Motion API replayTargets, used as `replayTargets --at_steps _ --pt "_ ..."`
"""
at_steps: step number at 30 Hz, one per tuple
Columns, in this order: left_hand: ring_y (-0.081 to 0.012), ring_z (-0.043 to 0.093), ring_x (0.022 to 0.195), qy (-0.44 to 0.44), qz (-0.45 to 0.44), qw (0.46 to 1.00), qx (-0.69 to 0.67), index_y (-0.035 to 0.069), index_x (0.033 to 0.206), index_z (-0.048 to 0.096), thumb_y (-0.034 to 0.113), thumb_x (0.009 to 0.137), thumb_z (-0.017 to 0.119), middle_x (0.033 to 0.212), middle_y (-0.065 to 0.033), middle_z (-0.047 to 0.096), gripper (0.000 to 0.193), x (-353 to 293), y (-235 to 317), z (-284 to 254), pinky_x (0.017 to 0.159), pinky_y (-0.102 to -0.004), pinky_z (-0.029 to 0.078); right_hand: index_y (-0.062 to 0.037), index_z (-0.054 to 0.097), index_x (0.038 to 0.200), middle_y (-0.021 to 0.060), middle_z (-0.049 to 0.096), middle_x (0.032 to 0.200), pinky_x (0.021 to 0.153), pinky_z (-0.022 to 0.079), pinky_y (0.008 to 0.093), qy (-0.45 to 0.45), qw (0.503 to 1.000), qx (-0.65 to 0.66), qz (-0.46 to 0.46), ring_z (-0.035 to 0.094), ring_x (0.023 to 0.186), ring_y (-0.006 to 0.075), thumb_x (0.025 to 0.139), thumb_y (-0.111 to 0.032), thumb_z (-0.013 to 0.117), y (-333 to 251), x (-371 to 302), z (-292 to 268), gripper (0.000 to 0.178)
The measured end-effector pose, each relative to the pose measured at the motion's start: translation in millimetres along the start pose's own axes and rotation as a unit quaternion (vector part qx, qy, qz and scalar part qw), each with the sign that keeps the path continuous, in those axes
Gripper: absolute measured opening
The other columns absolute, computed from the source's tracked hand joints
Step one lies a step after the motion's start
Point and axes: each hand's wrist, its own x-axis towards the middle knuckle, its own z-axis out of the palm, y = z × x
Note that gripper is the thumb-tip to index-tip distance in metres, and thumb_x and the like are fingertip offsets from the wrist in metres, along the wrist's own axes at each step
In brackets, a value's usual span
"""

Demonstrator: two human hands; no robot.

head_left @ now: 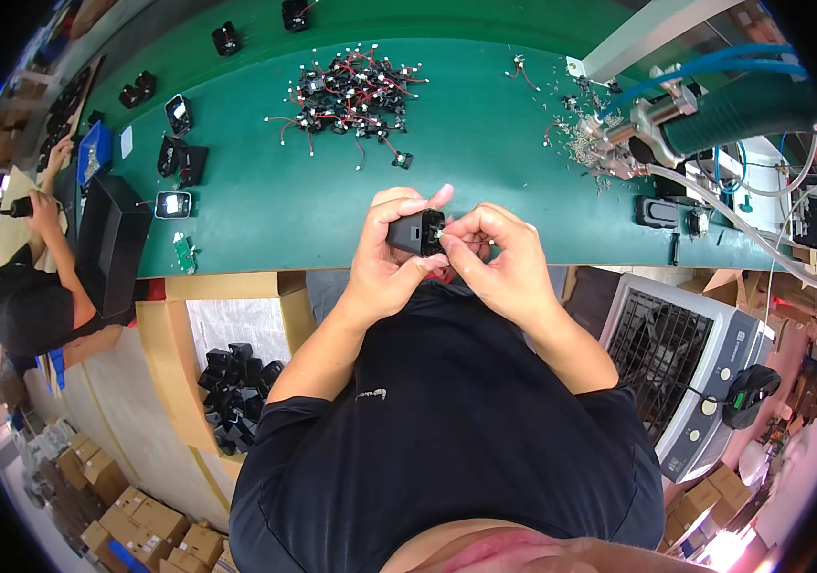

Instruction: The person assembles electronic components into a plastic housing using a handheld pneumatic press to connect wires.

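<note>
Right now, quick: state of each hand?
Left hand: closed, holding the black case.
Right hand: at the case's open end; whether it grips anything can't be told.

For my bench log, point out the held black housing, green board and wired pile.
Black housing [405, 232], head view: its side wall.
Green board [185, 253], head view: its middle.
Wired pile [355, 94], head view: middle of the heap.

A matte-black housing [406, 235], boxy and hollow, is held on its side above the near edge of the table [485, 124], its open end turned toward the table's right end. A small grey square marks its outer wall. At the dark mouth, above the same table edge, is a tiny pale piece [438, 233], its kind unclear.
</note>
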Motion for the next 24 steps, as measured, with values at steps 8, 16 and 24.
replayTargets --at_steps 8,16,24 --pt "-0.0258 0.052 0.125 -0.042 0.066 0.995 0.066 0.007 0.131 0.050 -0.008 0.084 0.074 0.127 -0.0121 0.042 0.055 1.6 -4.9 -3.3 0.120 -0.0672 0.033 0.0044 0.067 0.090 0.0098 0.074 0.084 0.064 0.059 0.0265 -0.050 0.982 0.123 0.134 0.076 0.075 0.0152 0.092 -0.003 0.071 7.4 -0.1 -3.4 0.008" --pt "-0.0321 0.052 0.130 -0.073 0.063 0.990 0.106 0.009 0.129 0.054 -0.022 0.076 0.062 0.127 -0.0132 0.043 0.063 1.0 -1.9 -7.8 0.120 -0.0633 0.036 0.0034 0.067 0.088 0.0082 0.074 0.080 0.065 0.058 0.0261 -0.095 0.970 0.138 0.174 0.075 0.075 0.0134 0.092 -0.003 0.069 4.0 4.2 -10.2 0.008" --pt "-0.0430 0.052 0.136 -0.163 0.063 0.970 0.169 0.008 0.133 0.054 -0.022 0.076 0.062 0.129 -0.0141 0.044 0.065 -0.8 4.0 -11.8 0.114 -0.0526 0.046 0.0010 0.067 0.082 0.0032 0.067 0.069 0.055 0.048 0.0256 -0.148 0.940 0.221 0.212 0.059 0.061 0.0074 0.086 -0.008 0.076 42.6 11.2 -11.0 0.013"
